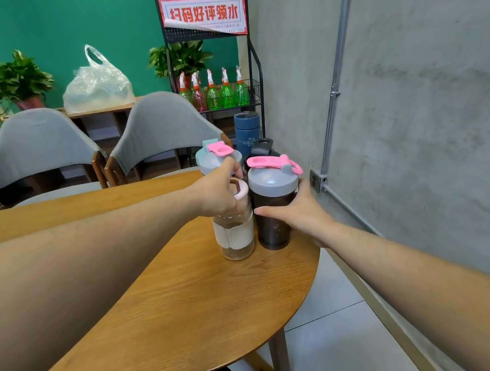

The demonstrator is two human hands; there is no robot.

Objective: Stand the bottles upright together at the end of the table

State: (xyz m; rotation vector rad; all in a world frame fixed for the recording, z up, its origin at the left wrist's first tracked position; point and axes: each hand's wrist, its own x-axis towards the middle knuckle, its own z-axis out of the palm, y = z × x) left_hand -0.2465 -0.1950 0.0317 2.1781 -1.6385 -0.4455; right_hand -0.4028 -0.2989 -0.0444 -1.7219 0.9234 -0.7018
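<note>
Several bottles stand upright in a cluster at the rounded end of the wooden table (197,294). My left hand (219,192) grips the neck of a clear bottle (235,238) with a pale pink cap and a white band. My right hand (298,211) is wrapped around a dark shaker bottle (273,218) with a grey lid and pink flip cap. Behind them stand a shaker with a pale blue-grey lid and pink tab (216,158), a navy flask (246,131) and a black-lidded bottle (264,145), partly hidden.
Two grey-backed chairs (159,129) stand along the table's far side. A concrete wall (424,113) with a metal conduit runs close on the right. Behind are a black rack (216,93) of green spray bottles, potted plants and a plastic bag (98,84) on a shelf.
</note>
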